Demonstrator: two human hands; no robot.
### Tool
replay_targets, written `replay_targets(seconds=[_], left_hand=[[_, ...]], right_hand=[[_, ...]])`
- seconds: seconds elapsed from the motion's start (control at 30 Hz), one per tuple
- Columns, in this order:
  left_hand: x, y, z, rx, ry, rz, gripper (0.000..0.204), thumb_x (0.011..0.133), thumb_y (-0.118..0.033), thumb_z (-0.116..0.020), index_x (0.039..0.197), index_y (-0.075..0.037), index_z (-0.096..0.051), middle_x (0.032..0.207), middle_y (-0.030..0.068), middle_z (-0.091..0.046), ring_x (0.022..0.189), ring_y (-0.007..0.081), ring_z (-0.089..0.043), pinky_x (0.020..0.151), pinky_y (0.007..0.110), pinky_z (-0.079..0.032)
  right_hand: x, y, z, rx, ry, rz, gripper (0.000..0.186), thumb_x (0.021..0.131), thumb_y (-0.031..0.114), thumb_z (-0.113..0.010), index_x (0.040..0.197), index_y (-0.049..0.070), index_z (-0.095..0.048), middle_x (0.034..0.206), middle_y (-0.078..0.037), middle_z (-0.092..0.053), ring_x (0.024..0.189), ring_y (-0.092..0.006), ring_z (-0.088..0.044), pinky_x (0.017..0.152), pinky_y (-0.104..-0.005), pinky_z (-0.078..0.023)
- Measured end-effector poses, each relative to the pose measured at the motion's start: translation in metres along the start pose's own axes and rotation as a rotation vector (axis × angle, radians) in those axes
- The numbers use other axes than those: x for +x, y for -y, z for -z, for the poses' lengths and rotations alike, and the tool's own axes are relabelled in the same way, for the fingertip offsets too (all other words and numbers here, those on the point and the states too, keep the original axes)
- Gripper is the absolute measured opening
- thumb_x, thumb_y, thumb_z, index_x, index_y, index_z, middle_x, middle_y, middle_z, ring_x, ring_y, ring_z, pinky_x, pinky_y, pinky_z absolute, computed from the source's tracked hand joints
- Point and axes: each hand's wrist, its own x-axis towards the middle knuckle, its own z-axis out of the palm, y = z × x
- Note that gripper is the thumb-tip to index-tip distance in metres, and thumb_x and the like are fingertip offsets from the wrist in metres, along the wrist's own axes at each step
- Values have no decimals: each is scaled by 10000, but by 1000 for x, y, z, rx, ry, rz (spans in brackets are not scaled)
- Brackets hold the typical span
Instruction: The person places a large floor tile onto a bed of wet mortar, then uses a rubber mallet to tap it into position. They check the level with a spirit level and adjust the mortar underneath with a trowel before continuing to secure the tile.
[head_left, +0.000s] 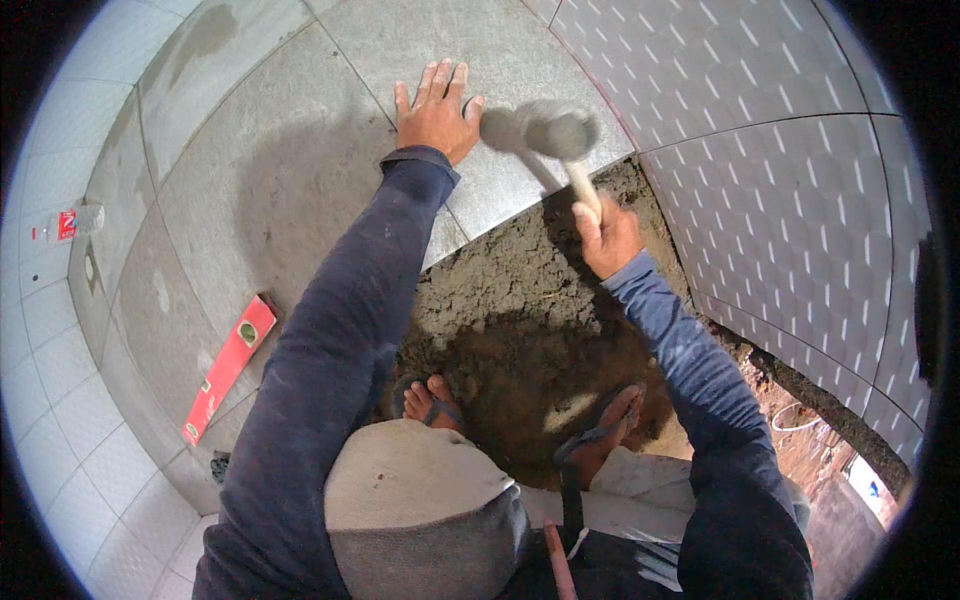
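Observation:
My left hand [438,118] lies flat with its fingers spread on a grey floor tile [410,40]. In my right hand [611,238] is a rubber mallet [562,134], gripped by its pale wooden handle. The mallet's dark head is blurred by motion and hangs over the tile, just right of my left hand; whether it touches the tile I cannot tell. Below the tile's near edge spreads a bed of rough, damp mortar [500,285].
A red spirit level [228,368] rests on the tiles at left. Farther left lies a clear plastic bottle [82,222]. A white patterned tile wall [770,200] rises at right. My sandalled feet [432,402] stand on dark wet ground. A white ring-shaped piece [797,428] lies on reddish ground.

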Motion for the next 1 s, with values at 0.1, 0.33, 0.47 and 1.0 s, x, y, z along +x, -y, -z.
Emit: replay_targets(seconds=[0.1, 0.33, 0.47, 1.0], left_hand=[[1, -1, -1, -9, 2, -8, 570, 1036, -472, -361, 1541, -209, -353, 1607, 41, -324, 1499, 237, -260, 1215, 580, -160], [-8, -5, -6, 10, -28, 6, 634, 1015, -502, -378, 1558, -180, -319, 1619, 68, -292, 1513, 269, -215, 1202, 629, -122], [-1, -14, -4, -36, 2, 20, 643, 1010, -497, -389, 1558, -166, -321, 1622, 68, -286, 1513, 274, -213, 1196, 643, -116], [22, 1, 1, -108, -37, 104, 676, 990, -421, -452, 1543, -57, -316, 1605, 131, -317, 1502, 273, -255, 1222, 543, -134]], right_hand=[[3, -16, -9, -104, 45, -9, 387, 961, 359, -612, 918, -24, -580, 652, -264, -585, 624, -490, -602, 561, -524, -463], [-7, -12, -10, -122, 16, -60, 404, 968, 395, -596, 956, -9, -612, 640, -269, -578, 625, -499, -601, 572, -546, -458], [-22, -20, -6, -23, -56, -23, 426, 971, 423, -586, 893, 4, -588, 643, -270, -578, 638, -497, -603, 593, -551, -456], [111, 41, -14, 42, -229, -117, 393, 983, 376, -547, 959, -10, -621, 779, -296, -643, 783, -475, -658, 677, -521, -500]])
